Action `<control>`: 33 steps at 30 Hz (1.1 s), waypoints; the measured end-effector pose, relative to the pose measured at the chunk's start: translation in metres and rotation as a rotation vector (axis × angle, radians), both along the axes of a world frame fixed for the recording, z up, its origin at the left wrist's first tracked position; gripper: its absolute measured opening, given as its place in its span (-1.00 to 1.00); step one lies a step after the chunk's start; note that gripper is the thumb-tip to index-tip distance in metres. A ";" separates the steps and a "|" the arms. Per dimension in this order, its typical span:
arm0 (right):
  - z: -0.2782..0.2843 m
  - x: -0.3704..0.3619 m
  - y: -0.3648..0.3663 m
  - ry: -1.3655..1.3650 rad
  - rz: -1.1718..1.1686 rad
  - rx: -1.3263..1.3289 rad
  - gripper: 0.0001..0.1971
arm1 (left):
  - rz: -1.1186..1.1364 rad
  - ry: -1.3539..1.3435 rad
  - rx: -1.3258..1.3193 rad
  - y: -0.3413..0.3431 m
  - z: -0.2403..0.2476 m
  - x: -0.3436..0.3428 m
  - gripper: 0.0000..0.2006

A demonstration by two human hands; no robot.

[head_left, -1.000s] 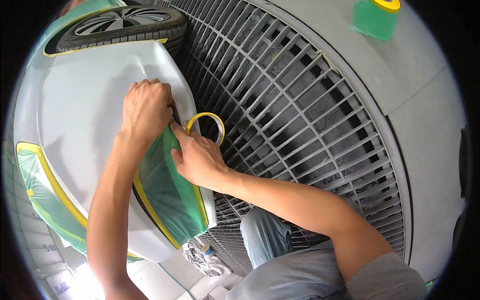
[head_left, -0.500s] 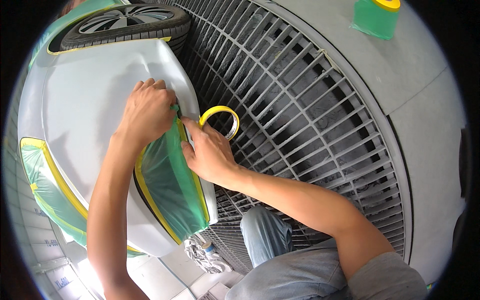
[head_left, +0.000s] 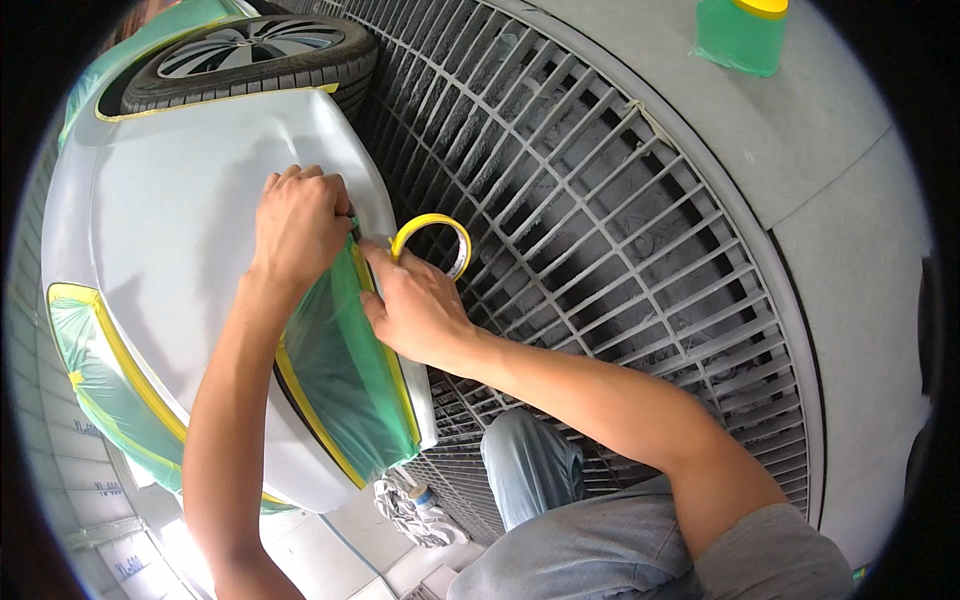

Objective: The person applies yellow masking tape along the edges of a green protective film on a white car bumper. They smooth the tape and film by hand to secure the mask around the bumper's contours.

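So most of the floor here is metal grating [head_left: 566,183], grey bars with a dusty, dark-looking recess [head_left: 625,215] underneath. Past its raised edge there's smooth grey floor [head_left: 835,130] with a thin seam running across it. Way over on the left you get pale paneled wall [head_left: 95,470] with bits of blue print, plus super bright glare [head_left: 182,550] down low.

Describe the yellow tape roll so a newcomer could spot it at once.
Find the pale car panel beside the metal grating. By the right hand at the panel's edge is the tape roll. It's a yellow ring with grating showing through, unlike the yellow-topped green plastic upper right.
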State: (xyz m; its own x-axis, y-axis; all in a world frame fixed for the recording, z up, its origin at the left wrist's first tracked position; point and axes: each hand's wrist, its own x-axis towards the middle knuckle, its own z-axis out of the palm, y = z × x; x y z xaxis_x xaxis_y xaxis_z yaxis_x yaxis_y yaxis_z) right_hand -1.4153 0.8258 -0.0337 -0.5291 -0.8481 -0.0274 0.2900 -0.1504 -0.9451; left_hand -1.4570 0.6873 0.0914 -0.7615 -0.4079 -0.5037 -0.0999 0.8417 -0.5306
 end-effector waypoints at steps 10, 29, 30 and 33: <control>-0.005 -0.017 -0.014 0.152 0.105 0.026 -0.34 | 0.122 0.211 0.131 0.003 0.020 -0.004 -0.88; -0.002 -0.013 0.038 -0.474 0.105 -0.257 -0.26 | 0.770 0.230 0.473 0.083 0.028 0.027 -0.77; -0.001 -0.013 0.042 -0.587 0.132 -0.311 -0.32 | 0.747 0.227 0.451 0.080 0.030 0.025 -0.78; 0.001 -0.012 0.052 -0.871 0.179 -0.283 -0.54 | 0.379 0.215 0.317 0.058 0.027 0.010 -0.84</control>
State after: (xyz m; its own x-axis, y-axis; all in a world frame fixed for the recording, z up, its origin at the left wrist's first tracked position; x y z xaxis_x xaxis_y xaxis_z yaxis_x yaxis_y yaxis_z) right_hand -1.4270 0.8779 -0.0326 -0.2799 -0.9508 -0.1328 0.9203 -0.2264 -0.3190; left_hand -1.4468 0.7458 0.1185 -0.6899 -0.5274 -0.4959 -0.5064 0.8411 -0.1900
